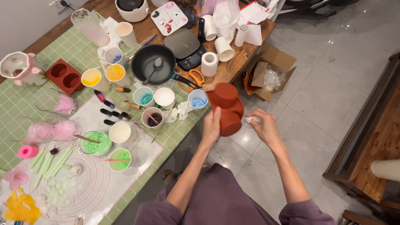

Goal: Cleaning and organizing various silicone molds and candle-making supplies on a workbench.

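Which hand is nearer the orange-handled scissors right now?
Left. The left hand grips the red-brown mould just below the scissors; the right hand sits farther out over the floor.

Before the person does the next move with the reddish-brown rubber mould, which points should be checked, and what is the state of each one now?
1. Left hand grips the reddish-brown rubber mould firmly: ok, fingers are on its side.
2. Right hand is ready: ok, it pinches a small white wad beside the mould.
3. Mould is away from the table things: ok, it is held past the edge of the green tiled table, over the grey floor.
4. Blue-filled paper cup is safe from a knock: not ok, it stands at the table edge next to the mould.
5. Mould's inside is clean: cannot tell, the openings face away.
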